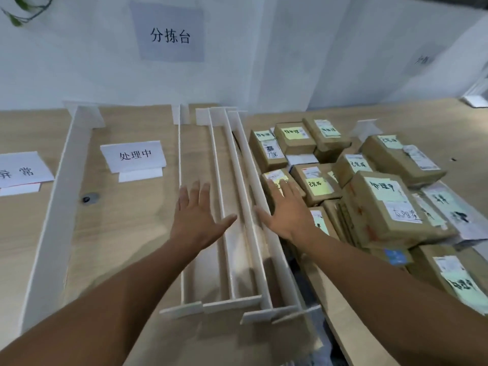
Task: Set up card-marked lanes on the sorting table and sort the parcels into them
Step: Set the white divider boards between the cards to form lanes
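Both hands are stretched forward with the fingers spread wide and they hold nothing. The left hand (pixel 196 217) is at the left edge of a bundle of white dividers (pixel 233 159) that lies in the centre of the tabletop (pixel 126 228); its thumb points to 3 o'clock over the first slat. The right hand (pixel 286 210) is at the right edge of the same bundle, with the fingertips over a brown parcel. I cannot tell if the palms touch anything.

The parcels (pixel 383 207) are piled close together at 3 o'clock, with green and yellow notes on top. At 9 o'clock two paper cards, one (pixel 133 155) and another (pixel 21 171), stand in lanes separated by an upright divider (pixel 58 207). A sign (pixel 170 35) hangs on the wall at 12 o'clock.
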`<state>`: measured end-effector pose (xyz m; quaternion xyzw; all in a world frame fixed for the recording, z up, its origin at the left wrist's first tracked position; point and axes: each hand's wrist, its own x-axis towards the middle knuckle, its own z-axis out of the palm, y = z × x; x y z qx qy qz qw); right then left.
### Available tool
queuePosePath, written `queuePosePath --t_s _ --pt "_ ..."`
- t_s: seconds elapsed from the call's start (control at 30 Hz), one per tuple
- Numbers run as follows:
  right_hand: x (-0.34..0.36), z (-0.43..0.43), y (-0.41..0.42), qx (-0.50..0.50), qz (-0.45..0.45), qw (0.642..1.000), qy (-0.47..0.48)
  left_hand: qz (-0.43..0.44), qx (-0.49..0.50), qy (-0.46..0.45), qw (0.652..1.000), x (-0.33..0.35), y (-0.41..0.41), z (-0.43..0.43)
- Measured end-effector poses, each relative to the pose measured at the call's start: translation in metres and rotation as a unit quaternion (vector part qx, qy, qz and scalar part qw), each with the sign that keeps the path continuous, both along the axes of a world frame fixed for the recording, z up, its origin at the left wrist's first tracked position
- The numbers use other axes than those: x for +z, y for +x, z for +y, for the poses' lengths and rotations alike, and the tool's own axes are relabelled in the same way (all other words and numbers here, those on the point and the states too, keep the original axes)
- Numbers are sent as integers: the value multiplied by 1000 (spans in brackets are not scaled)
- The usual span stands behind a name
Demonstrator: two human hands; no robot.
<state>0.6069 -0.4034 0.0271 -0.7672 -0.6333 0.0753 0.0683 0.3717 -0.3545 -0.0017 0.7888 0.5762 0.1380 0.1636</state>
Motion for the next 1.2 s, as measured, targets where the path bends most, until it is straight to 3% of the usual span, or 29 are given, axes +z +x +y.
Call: queuePosePath --t_s 0.13,0.23,0.33,0.53,0.7,0.9,1.2 --pt "-37 13 -18 58 0 998 -1 -34 60 -92 993 -39 45 -8" --pt "-75 15 -35 28 30 998 -48 -18 105 -166 980 -74 71 -16" --pt "-104 16 -40 -34 92 988 -123 57 144 -190 969 -99 81 -24" --pt "-117 11 -43 -65 122 980 -141 24 145 -189 971 -103 81 -32" --pt "-87 8 -36 -69 131 980 -134 11 114 -150 982 -70 74 -36" --pt "-14 20 -26 -52 117 991 -49 -4 100 -90 991 15 50 -17" --pt "66 47 -110 19 151 988 25 -33 182 -1 983 112 -52 -30"
